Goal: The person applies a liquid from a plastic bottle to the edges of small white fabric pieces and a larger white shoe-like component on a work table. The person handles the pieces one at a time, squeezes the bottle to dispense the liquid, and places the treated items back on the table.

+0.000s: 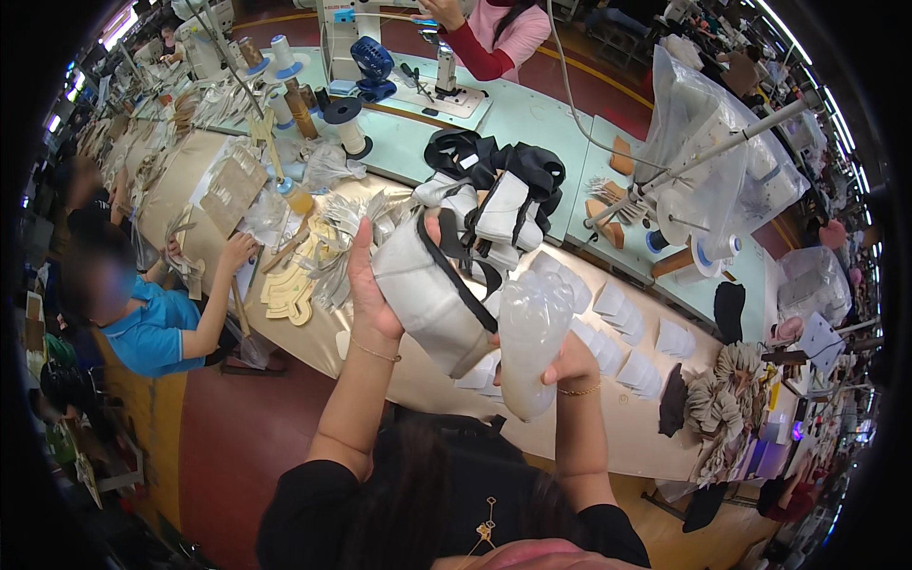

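My left hand grips a white shoe upper with a black edge around its opening; the thumb points up along its left side, and the other fingers are mostly hidden behind it. In my right hand is a translucent, foot-shaped plastic form, held upright just right of the upper. The two pieces are close together, and I cannot tell whether they touch. Beyond them lies a pile of white and black shoe uppers on the table.
Stacks of white cut pieces lie on the tan table to the right. Yellowish cut pieces lie left. Behind is a light green bench with a sewing machine and thread spools. A co-worker in blue works at left, another in pink opposite.
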Demonstrator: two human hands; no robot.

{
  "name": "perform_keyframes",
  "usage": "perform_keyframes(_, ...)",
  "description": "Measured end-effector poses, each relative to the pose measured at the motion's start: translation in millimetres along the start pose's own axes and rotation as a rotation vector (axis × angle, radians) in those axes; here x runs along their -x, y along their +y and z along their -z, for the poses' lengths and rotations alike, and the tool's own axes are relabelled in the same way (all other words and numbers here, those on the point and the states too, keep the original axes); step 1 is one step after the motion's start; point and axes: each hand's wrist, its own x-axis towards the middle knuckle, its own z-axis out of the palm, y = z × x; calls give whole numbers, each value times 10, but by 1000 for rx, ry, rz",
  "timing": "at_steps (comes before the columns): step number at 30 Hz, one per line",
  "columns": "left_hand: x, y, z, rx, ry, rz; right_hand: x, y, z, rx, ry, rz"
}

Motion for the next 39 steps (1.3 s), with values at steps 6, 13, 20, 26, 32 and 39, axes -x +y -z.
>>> perform_keyframes(6,5,-144,-241,-410,-31,-96,281,-126,261,202,36,3)
perform_keyframes(13,69,-399,-328,-639,-49,-68,310,-341,136,-59,488,1085)
perform_keyframes(20,133,-794,-281,-925,263,-199,92,-620,-412,369,746,1216)
perform_keyframes(26,195,-982,-282,-1137,270,-210,-97,-530,-661,619,749,1229)
perform_keyframes(32,223,-1017,-277,-988,350,-137,-144,-562,-551,455,835,1274)
perform_keyframes(39,209,-976,-205,-849,399,-47,-128,-613,-519,692,887,1200)
